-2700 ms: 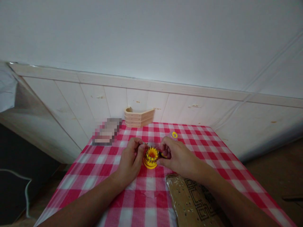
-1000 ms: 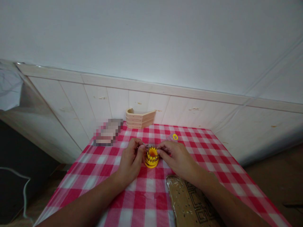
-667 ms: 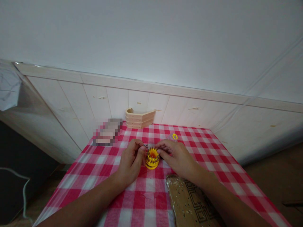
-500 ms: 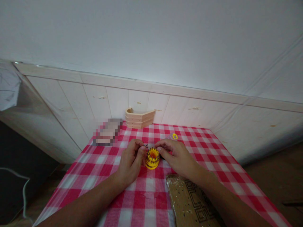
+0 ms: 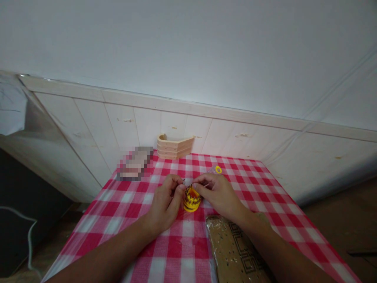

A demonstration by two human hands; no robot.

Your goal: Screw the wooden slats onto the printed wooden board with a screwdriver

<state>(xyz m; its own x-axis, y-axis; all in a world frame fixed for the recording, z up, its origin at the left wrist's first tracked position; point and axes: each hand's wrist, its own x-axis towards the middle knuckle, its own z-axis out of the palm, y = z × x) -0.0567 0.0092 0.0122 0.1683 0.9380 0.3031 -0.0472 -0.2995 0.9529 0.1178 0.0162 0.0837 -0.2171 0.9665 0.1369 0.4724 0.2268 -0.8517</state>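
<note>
Left hand (image 5: 166,202) pinching a small piece (image 5: 184,182) between thumb and finger, close beside the yellow ring (image 5: 192,206), which sits between both hands, presumably for easy reach; right hand (image 5: 216,193) curls at its rim, whether gripping anything I can't tell; the wrapped board (image 5: 229,251) lies below the right forearm, seemingly parked aside

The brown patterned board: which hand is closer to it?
Right: the right hand is just past the brown patterned board; the left hand is farther off, to its left.
</note>
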